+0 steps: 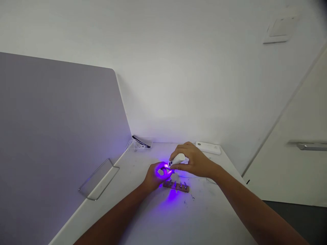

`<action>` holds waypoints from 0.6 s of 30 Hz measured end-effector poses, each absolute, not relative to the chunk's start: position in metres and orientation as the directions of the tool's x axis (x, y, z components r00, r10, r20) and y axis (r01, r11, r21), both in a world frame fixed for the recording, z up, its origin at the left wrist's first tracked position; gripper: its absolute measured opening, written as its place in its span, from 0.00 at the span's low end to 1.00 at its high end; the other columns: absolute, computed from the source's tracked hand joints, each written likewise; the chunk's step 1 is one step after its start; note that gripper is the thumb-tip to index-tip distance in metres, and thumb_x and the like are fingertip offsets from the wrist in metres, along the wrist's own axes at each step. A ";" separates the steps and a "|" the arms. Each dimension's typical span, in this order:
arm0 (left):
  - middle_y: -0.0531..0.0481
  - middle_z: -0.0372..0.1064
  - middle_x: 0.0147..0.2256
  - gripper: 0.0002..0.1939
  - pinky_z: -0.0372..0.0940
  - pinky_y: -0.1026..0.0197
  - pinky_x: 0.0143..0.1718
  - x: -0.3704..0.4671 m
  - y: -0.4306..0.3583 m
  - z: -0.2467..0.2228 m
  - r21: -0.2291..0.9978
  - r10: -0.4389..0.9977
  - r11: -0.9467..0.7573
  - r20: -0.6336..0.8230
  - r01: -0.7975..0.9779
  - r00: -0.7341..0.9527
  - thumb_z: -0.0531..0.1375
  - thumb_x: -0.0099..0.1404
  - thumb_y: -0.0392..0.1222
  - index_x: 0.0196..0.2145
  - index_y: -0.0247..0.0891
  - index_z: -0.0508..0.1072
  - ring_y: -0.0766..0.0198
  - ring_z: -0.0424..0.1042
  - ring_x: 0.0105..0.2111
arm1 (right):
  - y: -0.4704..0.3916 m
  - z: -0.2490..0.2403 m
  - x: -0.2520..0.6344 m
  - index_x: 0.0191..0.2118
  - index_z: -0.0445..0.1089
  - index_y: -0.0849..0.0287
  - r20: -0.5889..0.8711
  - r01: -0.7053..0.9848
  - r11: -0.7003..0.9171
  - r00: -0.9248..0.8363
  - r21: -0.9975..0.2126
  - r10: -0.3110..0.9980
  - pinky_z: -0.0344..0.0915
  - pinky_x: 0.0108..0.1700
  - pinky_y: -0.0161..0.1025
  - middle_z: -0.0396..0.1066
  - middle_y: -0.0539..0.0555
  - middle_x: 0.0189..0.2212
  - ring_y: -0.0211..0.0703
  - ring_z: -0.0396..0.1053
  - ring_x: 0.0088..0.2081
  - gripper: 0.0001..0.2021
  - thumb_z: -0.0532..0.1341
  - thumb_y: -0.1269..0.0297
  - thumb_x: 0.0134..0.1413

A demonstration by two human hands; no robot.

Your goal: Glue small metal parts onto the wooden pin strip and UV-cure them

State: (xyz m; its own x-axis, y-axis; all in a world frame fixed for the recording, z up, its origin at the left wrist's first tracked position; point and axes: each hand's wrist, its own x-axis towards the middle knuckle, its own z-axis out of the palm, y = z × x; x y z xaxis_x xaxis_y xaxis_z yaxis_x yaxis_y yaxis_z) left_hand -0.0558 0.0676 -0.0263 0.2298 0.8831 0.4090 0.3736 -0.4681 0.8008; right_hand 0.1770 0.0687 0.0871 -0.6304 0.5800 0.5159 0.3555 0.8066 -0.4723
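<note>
My right hand [192, 158] is closed around a white handheld UV lamp [180, 158], tilted down to the left. Violet light from the lamp falls on the fingers of my left hand [154, 175]. Those fingers curl into a ring, the tips pinched together just under the lamp's head. What they hold is lost in the glare. Just in front of both hands lies a narrow brown strip [176, 186] on the tabletop. Several small pointed pieces [181, 185], like nail tips, stand upright on it.
The white table [204, 207] meets a wall behind and a grey panel [58, 136] at left. A wire frame [98, 178] juts from the table's left edge. A clear pouch and cable [141, 142] lie in the back corner; a white power bank-like device [208, 147] lies back right.
</note>
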 end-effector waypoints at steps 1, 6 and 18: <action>0.50 0.79 0.31 0.06 0.69 0.62 0.36 -0.055 0.067 -0.024 0.802 0.880 -0.473 0.405 0.365 0.248 0.68 0.62 0.42 0.36 0.38 0.82 0.61 0.75 0.31 | 0.070 0.086 0.177 0.44 0.77 0.50 0.542 0.377 0.805 -0.599 -0.458 0.589 0.61 0.54 0.47 0.79 0.52 0.42 0.47 0.73 0.45 0.14 0.68 0.47 0.61; 0.47 0.81 0.33 0.05 0.69 0.62 0.35 -0.053 0.064 -0.017 0.821 0.879 -0.468 0.392 0.328 0.273 0.67 0.63 0.40 0.36 0.38 0.83 0.61 0.75 0.32 | 0.081 0.080 0.182 0.43 0.76 0.50 0.627 0.464 0.775 -0.466 -0.428 0.625 0.60 0.52 0.48 0.79 0.52 0.40 0.48 0.74 0.43 0.13 0.67 0.47 0.63; 0.48 0.78 0.29 0.07 0.67 0.62 0.34 -0.057 0.069 -0.028 0.832 0.880 -0.469 0.413 0.297 0.235 0.70 0.58 0.40 0.33 0.35 0.82 0.62 0.73 0.29 | 0.071 0.093 0.189 0.41 0.78 0.52 0.388 0.321 0.807 -0.750 -0.496 0.537 0.64 0.47 0.41 0.80 0.47 0.34 0.42 0.74 0.36 0.13 0.71 0.49 0.57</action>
